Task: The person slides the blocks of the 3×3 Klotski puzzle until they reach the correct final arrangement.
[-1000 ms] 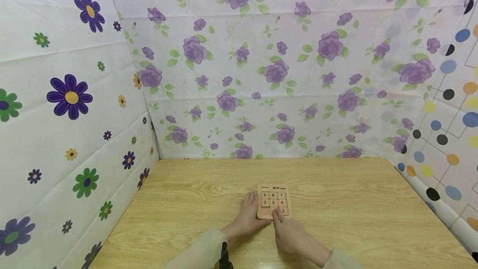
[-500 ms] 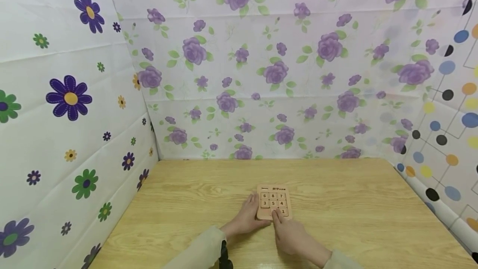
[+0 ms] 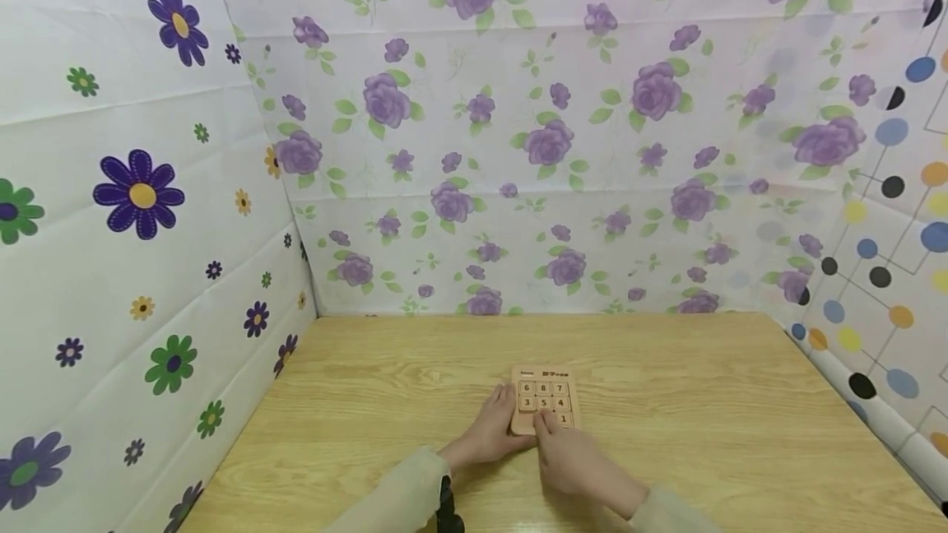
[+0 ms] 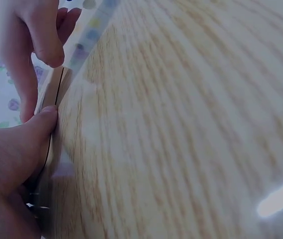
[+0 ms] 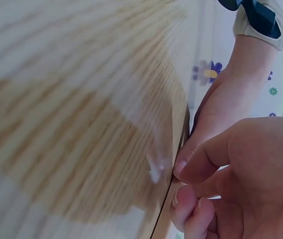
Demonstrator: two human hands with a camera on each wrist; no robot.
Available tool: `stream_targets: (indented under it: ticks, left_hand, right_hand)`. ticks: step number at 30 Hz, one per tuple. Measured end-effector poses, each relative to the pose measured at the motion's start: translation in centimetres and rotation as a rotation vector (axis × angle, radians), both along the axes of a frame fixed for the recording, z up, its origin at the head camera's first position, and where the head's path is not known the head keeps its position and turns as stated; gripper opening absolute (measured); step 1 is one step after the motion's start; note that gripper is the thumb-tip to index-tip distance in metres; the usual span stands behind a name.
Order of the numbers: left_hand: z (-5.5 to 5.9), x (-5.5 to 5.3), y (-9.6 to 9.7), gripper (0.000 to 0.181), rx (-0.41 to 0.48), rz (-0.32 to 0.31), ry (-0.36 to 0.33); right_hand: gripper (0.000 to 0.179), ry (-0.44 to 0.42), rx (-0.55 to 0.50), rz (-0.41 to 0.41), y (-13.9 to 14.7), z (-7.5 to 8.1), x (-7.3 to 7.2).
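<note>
A wooden number slide puzzle [image 3: 576, 410] lies flat on the table. Its upper rows read 6 8 7 and 3 5 4, with a 1 tile [image 3: 563, 419] at the lower right. My left hand [image 3: 490, 428] holds the puzzle's near left corner, fingers along the left side and thumb on the near edge. The right hand [image 3: 569, 457] reaches in from the near side, straight fingertips on the bottom row under the 5, hiding that spot. Seen from the left wrist, the right hand [image 4: 29, 37] hangs over the puzzle edge [image 4: 56, 89], beside the left thumb [image 4: 44, 117].
The wood-grain table [image 3: 704, 410] extends around the puzzle. Patterned cloth walls enclose it: purple roses [image 3: 548, 142] behind, daisies [image 3: 141, 196] at the left, coloured dots [image 3: 899, 317] at the right. A dark strap [image 3: 446, 504] sits on the left wrist.
My right hand has shifted slightly to the left, its fingertips sliding left along the bottom row. The left hand and the puzzle stay in place.
</note>
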State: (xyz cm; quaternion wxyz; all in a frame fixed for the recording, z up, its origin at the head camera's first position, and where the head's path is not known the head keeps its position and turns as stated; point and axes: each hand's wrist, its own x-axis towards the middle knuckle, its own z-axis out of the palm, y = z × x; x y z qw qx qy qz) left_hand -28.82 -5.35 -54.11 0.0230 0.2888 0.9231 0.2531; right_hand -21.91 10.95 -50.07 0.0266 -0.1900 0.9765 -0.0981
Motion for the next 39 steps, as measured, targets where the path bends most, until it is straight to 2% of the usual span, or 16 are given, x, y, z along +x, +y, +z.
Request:
stream_targets:
  ticks: [12, 21, 32, 39]
  left_hand:
    - [0.0, 0.2, 0.0, 0.097, -0.029, -0.003, 0.002]
    - [0.2, 0.2, -0.1, 0.092, -0.05, -0.012, 0.016]
    - [0.2, 0.3, 0.0, 0.092, -0.04, 0.0, 0.013]
    - [0.3, 0.3, 0.0, 0.094, -0.045, -0.014, 0.017]
  right_hand:
    - [0.055, 0.022, -0.006, 0.01, -1.0, 0.2, -1.3]
    - [0.056, 0.008, -0.001, -0.007, -1.6, 0.1, -2.0]
    - [0.057, -0.038, 0.026, -0.005, -1.6, -0.1, -1.8]
    - [0.055, -0.053, 0.032, -0.006, -1.6, -0.1, -1.4]
